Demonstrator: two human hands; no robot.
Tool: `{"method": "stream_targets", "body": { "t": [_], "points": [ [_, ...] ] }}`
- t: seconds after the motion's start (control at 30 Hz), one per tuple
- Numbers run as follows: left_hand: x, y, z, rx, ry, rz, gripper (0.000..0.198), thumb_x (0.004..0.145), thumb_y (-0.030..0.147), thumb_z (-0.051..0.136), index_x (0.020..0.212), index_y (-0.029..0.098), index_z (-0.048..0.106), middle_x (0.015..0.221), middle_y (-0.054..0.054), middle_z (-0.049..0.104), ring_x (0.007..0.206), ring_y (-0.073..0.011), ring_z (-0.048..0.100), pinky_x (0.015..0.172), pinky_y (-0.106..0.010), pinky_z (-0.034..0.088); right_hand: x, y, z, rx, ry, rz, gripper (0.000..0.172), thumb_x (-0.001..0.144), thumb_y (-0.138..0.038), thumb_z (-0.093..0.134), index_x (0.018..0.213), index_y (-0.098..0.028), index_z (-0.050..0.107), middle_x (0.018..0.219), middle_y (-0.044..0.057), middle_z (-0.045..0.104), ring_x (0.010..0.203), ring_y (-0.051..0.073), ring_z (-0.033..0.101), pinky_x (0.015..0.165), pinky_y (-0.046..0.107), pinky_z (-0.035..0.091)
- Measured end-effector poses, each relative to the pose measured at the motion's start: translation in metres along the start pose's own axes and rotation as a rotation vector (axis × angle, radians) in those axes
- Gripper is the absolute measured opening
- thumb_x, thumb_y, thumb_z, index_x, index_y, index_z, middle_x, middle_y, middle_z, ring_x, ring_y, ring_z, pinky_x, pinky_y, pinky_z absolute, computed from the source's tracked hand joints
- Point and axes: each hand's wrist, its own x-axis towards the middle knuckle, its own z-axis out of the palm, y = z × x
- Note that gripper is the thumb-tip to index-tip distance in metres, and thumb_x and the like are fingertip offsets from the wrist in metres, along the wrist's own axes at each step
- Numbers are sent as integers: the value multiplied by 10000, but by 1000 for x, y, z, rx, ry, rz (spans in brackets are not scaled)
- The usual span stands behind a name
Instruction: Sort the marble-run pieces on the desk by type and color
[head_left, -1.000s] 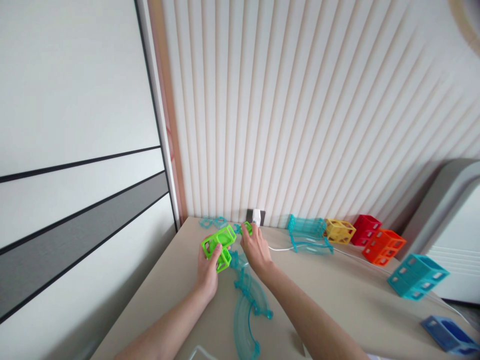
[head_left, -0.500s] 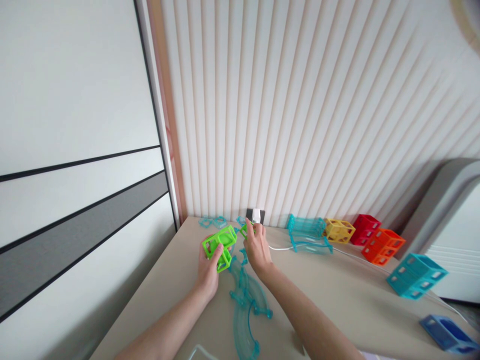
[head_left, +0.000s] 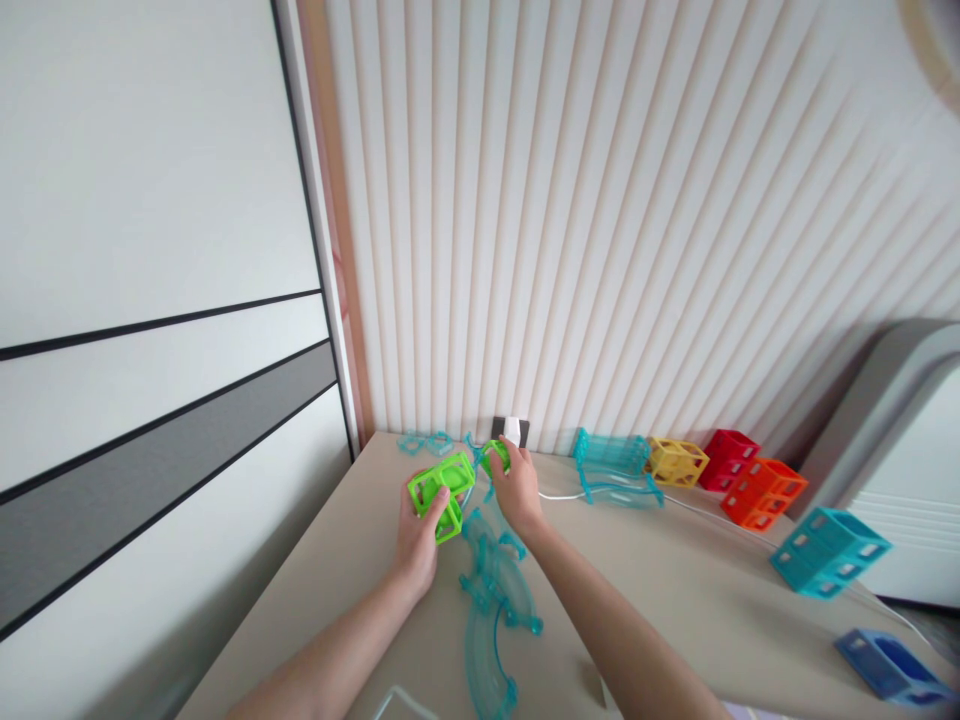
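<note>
My left hand [head_left: 417,540] is closed around light green open-frame blocks [head_left: 442,478], its thumb pressed on their near side. The blocks look joined, one above the other. Just to the right, my right hand [head_left: 519,492] pinches a smaller-looking green block [head_left: 495,457], partly hidden by the fingers. A small gap separates the two hands' pieces. Below them on the table lie clear teal curved track pieces [head_left: 487,640], overlapping one another.
Along the wall stand a teal track rack [head_left: 611,455], a yellow block [head_left: 676,461], a red block [head_left: 727,458] and an orange block [head_left: 765,492]. Nearer right are a turquoise block [head_left: 831,552] and a blue block [head_left: 892,667]. A white cable [head_left: 562,496] runs from a plug [head_left: 512,429].
My right hand has turned slightly, showing more of its green block. A track piece near the right hand now shows more. My left hand has barely moved.
</note>
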Motion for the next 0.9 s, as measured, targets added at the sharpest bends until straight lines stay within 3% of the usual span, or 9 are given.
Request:
{"method": "stream_targets", "body": {
  "t": [0.17, 0.3, 0.4, 0.63, 0.9],
  "points": [
    [1, -2, -2, 23, -8, 3, 628, 694, 482, 881, 1194, 281, 559, 972, -11, 756, 794, -220, 774, 641, -282, 580, 7, -3, -3, 210, -49, 193, 417, 972, -411, 482, 1274, -184, 658, 1026, 102, 720, 717, 203, 713, 576, 276, 556],
    [1, -2, -1, 9, -6, 2, 641, 686, 469, 891, 1199, 276, 560, 982, -21, 760, 802, -232, 777, 671, -309, 592, 8, -4, -1, 347, -87, 329, 370, 1002, -429, 466, 1216, -186, 645, 876, 36, 708, 596, 155, 690, 498, 237, 537],
    [0, -1, -1, 5, -18, 1, 640, 694, 462, 888, 1207, 273, 556, 986, -25, 763, 812, -236, 779, 678, -315, 597, 10, -4, 2, 412, -109, 429, 319, 1029, -425, 520, 1162, -162, 642, 890, 23, 697, 623, 131, 674, 556, 253, 563],
    [3, -3, -4, 26, -19, 15, 612, 713, 470, 876, 1195, 269, 557, 991, -26, 758, 811, -225, 775, 652, -293, 592, 14, -7, -3, 483, -162, 627, 318, 998, -380, 632, 1233, -166, 627, 1181, 76, 674, 962, 207, 693, 819, 397, 600],
    [4, -4, -3, 39, 2, 9, 634, 681, 500, 890, 1180, 276, 568, 991, -20, 746, 795, -220, 765, 636, -295, 586, 13, -10, -12, 534, -213, 720, 350, 991, -369, 642, 1282, -177, 609, 1270, 91, 644, 1056, 238, 674, 888, 445, 582]
  ]
}}
